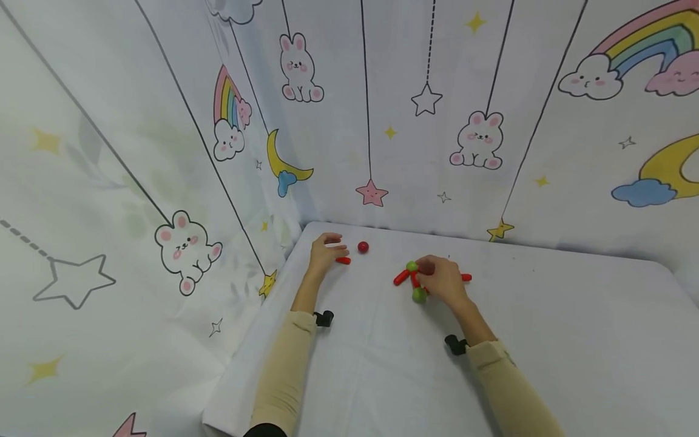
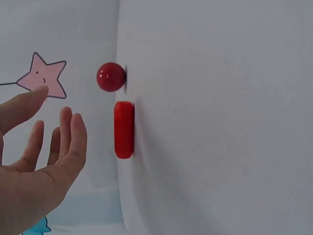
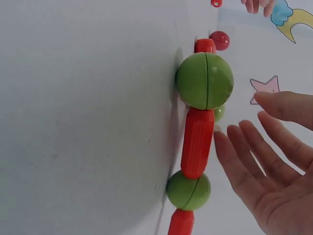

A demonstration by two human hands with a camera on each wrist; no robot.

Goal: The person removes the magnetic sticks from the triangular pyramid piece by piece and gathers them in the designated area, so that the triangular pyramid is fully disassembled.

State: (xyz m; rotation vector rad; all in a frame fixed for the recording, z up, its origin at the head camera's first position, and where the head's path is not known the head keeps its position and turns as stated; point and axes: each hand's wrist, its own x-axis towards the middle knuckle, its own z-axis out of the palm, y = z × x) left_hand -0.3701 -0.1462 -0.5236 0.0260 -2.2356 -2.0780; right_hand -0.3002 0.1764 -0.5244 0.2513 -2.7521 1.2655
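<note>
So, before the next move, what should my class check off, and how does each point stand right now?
1. Left hand holding nothing: ok, its fingers are relaxed.
2. Loose red rod near that hand: ok, it lies close by.
3. Red ball joined to that rod: not ok, they lie apart.
4. Right hand holding nothing: ok, the right wrist view shows it open.
5. Green balls fixed firmly to the other red rods: cannot tell, tightness does not show.

Head view high, looking forward and down toward far edge of table (image 1: 371, 364). Wrist views low, close, rolled sideways: left faces far edge, right far-left corner; both share red ball (image 2: 111, 77).
</note>
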